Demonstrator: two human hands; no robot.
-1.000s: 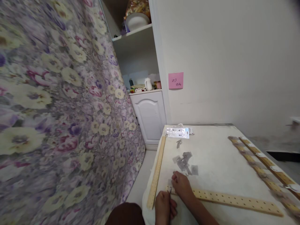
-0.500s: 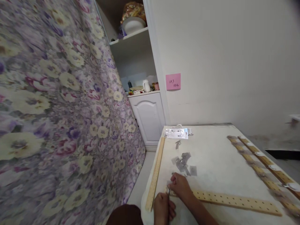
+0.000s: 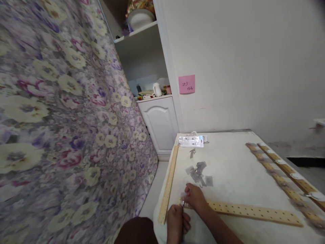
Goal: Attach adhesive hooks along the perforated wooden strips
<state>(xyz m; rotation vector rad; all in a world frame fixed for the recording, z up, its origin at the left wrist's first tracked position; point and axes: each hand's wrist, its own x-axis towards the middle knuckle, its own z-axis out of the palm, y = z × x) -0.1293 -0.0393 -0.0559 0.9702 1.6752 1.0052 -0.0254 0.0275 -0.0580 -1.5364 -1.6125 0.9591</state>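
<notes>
A perforated wooden strip (image 3: 254, 212) lies across the near part of the white table (image 3: 236, 169). My right hand (image 3: 194, 198) rests closed on the strip's left end, fingers pinched round something small I cannot make out. My left hand (image 3: 176, 222) is just below it at the table's near edge, fingers curled round a thin metal piece (image 3: 182, 203) that touches the strip's end. A small pile of grey metal brackets (image 3: 199, 173) lies just beyond my right hand.
A second wooden strip (image 3: 169, 184) runs along the table's left edge. Two more strips with fittings (image 3: 284, 173) lie at the right. A clear blister pack (image 3: 191, 141) sits at the far edge. A flowered curtain (image 3: 63, 118), white cabinet (image 3: 159, 123) and pink note (image 3: 186, 84) stand beyond.
The view has drifted slightly down and to the left. Both hands stay at the strip's left end, with my left hand drawn a little closer to the right.
</notes>
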